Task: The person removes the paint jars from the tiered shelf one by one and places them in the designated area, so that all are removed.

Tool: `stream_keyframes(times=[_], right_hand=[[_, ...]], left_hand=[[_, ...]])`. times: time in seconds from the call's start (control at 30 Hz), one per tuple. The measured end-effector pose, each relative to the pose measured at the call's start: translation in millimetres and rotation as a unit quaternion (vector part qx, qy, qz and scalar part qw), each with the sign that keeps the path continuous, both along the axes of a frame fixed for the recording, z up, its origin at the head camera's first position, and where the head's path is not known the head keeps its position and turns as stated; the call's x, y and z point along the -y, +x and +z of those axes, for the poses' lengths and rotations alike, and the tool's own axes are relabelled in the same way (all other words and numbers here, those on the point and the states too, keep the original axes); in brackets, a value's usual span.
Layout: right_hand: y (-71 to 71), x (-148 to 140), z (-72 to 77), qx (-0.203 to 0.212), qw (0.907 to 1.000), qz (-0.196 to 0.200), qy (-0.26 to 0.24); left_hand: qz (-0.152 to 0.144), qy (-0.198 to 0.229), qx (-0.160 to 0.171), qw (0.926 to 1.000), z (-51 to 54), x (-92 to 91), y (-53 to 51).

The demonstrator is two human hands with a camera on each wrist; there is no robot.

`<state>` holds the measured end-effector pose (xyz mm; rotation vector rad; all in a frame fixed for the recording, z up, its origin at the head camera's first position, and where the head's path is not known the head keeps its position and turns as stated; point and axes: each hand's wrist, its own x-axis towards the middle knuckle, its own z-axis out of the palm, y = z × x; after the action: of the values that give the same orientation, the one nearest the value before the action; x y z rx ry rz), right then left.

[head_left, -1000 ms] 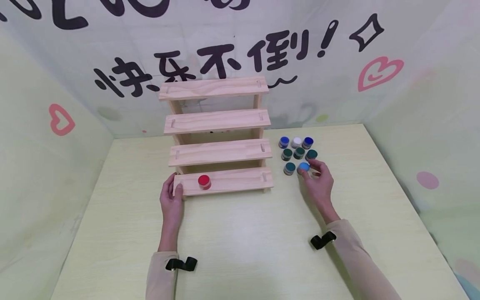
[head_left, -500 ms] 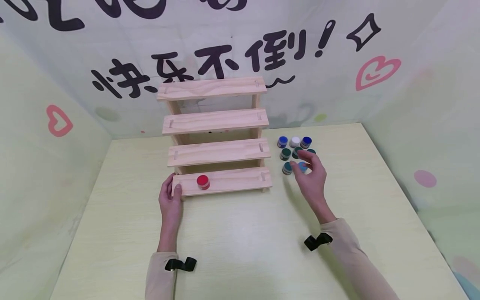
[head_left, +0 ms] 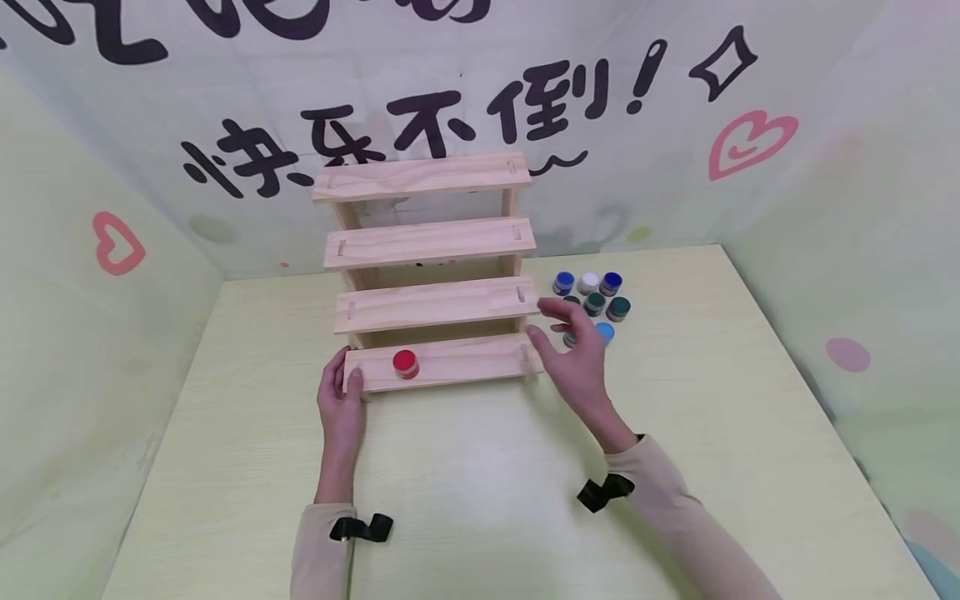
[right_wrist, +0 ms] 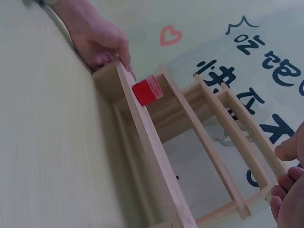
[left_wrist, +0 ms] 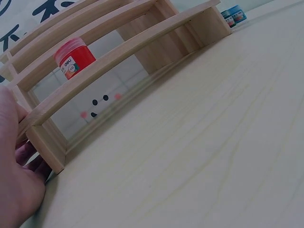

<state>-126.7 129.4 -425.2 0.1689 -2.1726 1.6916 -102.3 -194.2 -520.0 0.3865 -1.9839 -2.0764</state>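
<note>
A four-tier wooden rack (head_left: pixel 427 308) stands on the table. My left hand (head_left: pixel 342 400) grips the left end of its lowest tier, thumb on top; the left wrist view shows fingers (left_wrist: pixel 33 159) beneath the board. On that tier, left of its middle, sits a small red paint jar (head_left: pixel 406 364) labelled "deli" (left_wrist: pixel 73 59). My right hand (head_left: pixel 576 358), bent-fingered and holding nothing, hovers near the rack's right end. Just beyond it is a group of small paint jars: light blue (head_left: pixel 604 332), greens (head_left: pixel 618 308), white (head_left: pixel 588 282) and blues (head_left: pixel 564 283). The hand partly hides two of them.
The pale wooden table (head_left: pixel 465 500) stretches in front of the rack and to both sides. A printed cloth backdrop (head_left: pixel 637 192) hangs close behind it. Black camera straps (head_left: pixel 362 528) sit on both sleeves.
My right hand has moved left from the light blue jar, across the other jars, to the rack's right end, with nothing in it. The left hand keeps its grip.
</note>
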Motion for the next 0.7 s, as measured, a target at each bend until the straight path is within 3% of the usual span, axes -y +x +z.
stream_keyframes(times=[0.43,0.7], right_hand=[[3.5,48,5.4,0.000,0.9964,0.085,-0.001],[4.3,69,2.2,0.040,0.9897,0.133,0.031]], left_hand=[[0.000,0.000,0.004,1.0000,1.5,0.7,0.7],[0.002,0.007,0.001,1.0000,-1.3,1.1,-1.0]])
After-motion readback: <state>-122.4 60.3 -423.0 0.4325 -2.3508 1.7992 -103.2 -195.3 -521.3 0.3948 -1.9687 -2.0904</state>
